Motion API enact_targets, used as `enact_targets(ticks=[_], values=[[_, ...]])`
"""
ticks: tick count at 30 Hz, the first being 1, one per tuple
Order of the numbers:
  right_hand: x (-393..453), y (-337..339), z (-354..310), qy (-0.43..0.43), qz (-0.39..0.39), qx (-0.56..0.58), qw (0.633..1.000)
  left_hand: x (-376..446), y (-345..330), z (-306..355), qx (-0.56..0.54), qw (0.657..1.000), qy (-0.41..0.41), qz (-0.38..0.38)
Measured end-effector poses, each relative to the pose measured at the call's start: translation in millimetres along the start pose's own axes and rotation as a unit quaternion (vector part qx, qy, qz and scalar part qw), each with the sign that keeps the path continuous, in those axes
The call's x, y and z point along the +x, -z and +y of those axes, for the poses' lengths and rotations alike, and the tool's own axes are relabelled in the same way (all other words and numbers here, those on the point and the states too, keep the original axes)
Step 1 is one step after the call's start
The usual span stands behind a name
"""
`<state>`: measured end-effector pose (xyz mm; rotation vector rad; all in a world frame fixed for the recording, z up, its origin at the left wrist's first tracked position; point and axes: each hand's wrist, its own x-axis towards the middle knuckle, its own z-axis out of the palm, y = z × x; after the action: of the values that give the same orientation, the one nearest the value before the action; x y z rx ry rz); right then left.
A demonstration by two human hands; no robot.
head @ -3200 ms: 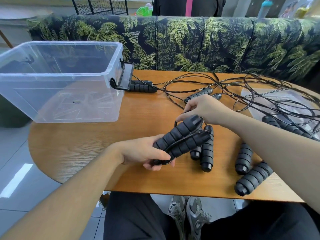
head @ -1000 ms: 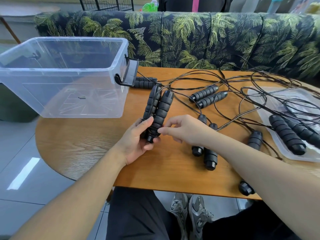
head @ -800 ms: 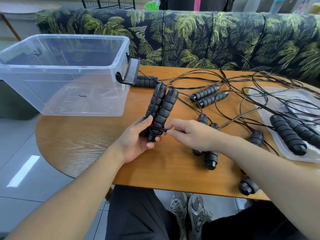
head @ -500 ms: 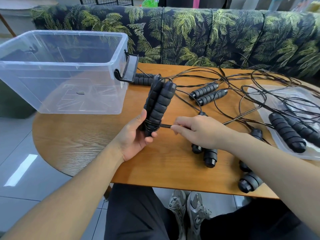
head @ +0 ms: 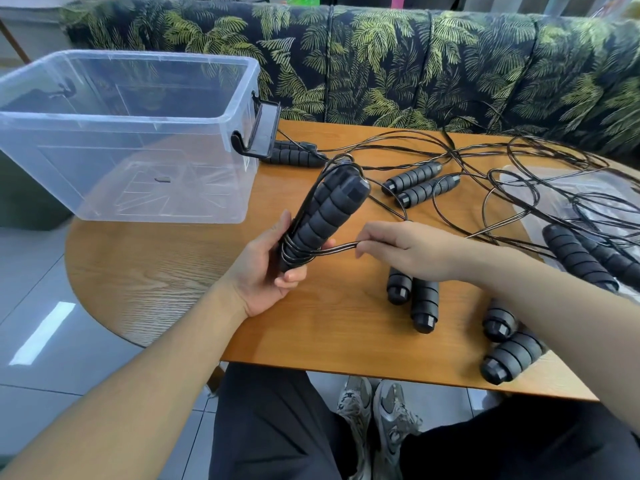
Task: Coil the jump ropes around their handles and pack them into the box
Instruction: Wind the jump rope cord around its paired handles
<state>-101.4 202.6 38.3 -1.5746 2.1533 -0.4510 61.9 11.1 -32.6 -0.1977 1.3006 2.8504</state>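
Handles (head: 325,216) above grip — cord (head: 332,250) rightward.

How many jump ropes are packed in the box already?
None: the clear box looks empty. The left hand grips one handle pair while the right hand pulls its rope around. The other ropes lie loose on the table.

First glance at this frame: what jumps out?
Centre: the left hand grips a pair of black foam handles held upright together, while the right hand pinches the rope already looped round their lower end. Left on the wooden table stands a clear plastic box with no ropes in it; a tangle of loose ropes and more handles sprawls to the right.
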Motion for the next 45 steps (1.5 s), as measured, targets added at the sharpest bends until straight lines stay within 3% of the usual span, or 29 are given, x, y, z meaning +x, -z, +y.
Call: enact_targets(ticks=[3, 8, 13, 18, 21, 26, 33, 37, 45], values=[[3.5, 4.9, 4.4, -0.035, 0.029, -0.031, 0.998, -0.4, -0.2, -0.4, 0.023, 0.999, 0.013, -0.029], [11.3, 14.2, 6.6, -0.1, 0.086, -0.039, 0.991, 2.2, -6.1, -1.6, 0.125, 0.992, 0.021, 0.006], [22.8, 19.8, 11.1, -0.033, 0.025, 0.017, 0.999, 1.9, -12.2, 2.2, 0.192, 0.981, 0.028, -0.003], [23.2, 29.7, 10.1, -0.054, -0.067, 0.062, 0.994, 1.7, -12.5, 0.6, 0.213, 0.976, 0.036, -0.024], [27.5, 32.9, 8.8, -0.052, -0.031, 0.006, 0.998, 2.3, -16.4, 0.7, 0.23, 0.972, 0.054, -0.023], [31.6, 33.5, 5.4, -0.072, 0.003, 0.021, 0.997, 5.6, -22.7, -1.0, 0.269, 0.96, 0.071, 0.0], [33.5, 30.5, -6.4, -0.041, 0.037, 0.039, 0.998, 4.9, -27.9, -0.9, 0.271, 0.957, 0.096, 0.028], [39.6, 28.9, -25.2, -0.025, 0.056, -0.007, 0.998, 6.0, -29.4, -3.7, 0.267, 0.958, 0.092, 0.054], [31.9, 15.8, -55.6, 0.01, 0.069, -0.07, 0.995, -0.8, -27.1, -12.3, 0.191, 0.976, -0.002, 0.106]])
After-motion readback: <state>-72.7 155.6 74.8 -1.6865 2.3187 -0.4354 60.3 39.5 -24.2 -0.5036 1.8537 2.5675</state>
